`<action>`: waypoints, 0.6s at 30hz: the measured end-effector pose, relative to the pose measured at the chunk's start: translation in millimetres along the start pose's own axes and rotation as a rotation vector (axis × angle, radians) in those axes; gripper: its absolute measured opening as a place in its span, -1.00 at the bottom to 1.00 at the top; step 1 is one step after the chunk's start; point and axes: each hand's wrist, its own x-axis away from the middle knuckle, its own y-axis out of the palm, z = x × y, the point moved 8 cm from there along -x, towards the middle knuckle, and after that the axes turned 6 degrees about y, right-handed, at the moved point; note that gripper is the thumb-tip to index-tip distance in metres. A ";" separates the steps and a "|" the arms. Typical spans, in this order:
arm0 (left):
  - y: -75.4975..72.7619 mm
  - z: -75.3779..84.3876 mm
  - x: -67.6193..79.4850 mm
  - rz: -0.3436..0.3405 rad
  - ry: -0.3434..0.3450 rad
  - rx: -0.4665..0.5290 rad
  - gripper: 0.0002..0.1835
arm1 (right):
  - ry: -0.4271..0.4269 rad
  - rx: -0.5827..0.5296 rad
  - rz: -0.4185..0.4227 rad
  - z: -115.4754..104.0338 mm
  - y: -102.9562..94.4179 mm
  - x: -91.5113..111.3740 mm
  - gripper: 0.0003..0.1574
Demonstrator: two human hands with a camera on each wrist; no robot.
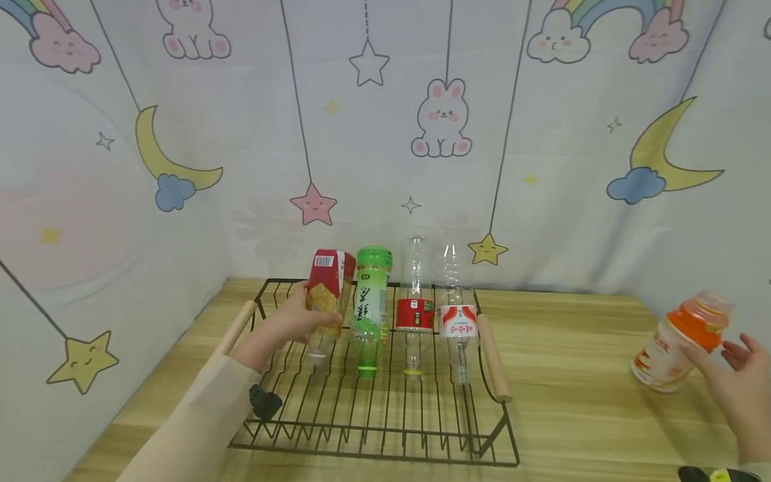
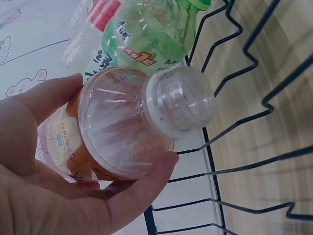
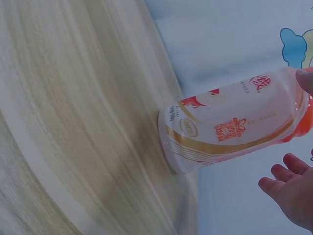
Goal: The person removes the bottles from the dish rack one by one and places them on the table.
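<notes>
My left hand (image 1: pixel 295 318) grips a plastic bottle (image 2: pixel 117 127) with a red and orange label, turned neck down at the left of the wire rack (image 1: pixel 373 428). Its capless mouth points at the rack's wires, and thumb and fingers wrap its sides in the left wrist view. Beside it, a green bottle (image 1: pixel 373 288), a clear bottle with a red label (image 1: pixel 414 314) and one with a white and red label (image 1: pixel 458 321) lean neck down in a row. Far right, a white bottle with an orange upper part (image 3: pixel 230 122) has its base at the table; my right hand (image 1: pixel 731 388) has its thumb against it, other fingers spread off it.
The black rack has wooden handles (image 1: pixel 495 358) on both sides and stands on a wood-grain table (image 1: pixel 572 388). A patterned cloth (image 1: pixel 566 167) hangs close behind. Wrist-worn black devices (image 1: pixel 265 403) show near both hands.
</notes>
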 end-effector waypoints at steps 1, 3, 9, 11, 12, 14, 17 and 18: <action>-0.6 1.2 -0.2 0.000 -0.001 0.001 0.04 | -0.007 0.003 0.018 2.5 -2.7 -4.1 0.32; -1.4 4.5 -0.7 -0.001 -0.003 0.004 0.05 | -0.022 0.007 0.059 6.8 -8.7 -11.7 0.30; -6.8 18.9 0.8 0.001 0.009 -0.027 0.09 | -0.040 -0.037 0.181 17.6 -25.6 -35.6 0.23; -8.8 24.1 1.7 0.003 0.009 -0.043 0.11 | -0.032 -0.034 0.193 18.8 -30.5 -42.2 0.21; -9.9 26.6 2.3 0.003 0.007 -0.053 0.11 | -0.029 -0.034 0.197 17.9 -32.8 -44.3 0.19; -12.4 31.7 3.6 0.007 0.007 -0.074 0.12 | -0.035 -0.027 0.189 10.8 -36.4 -44.1 0.16; -15.7 39.4 6.1 0.006 0.020 -0.098 0.11 | -0.088 -0.002 0.171 -7.7 -39.8 -37.1 0.12; -16.5 41.9 7.1 0.004 0.026 -0.105 0.11 | -0.099 0.003 0.154 -18.4 -41.3 -31.4 0.12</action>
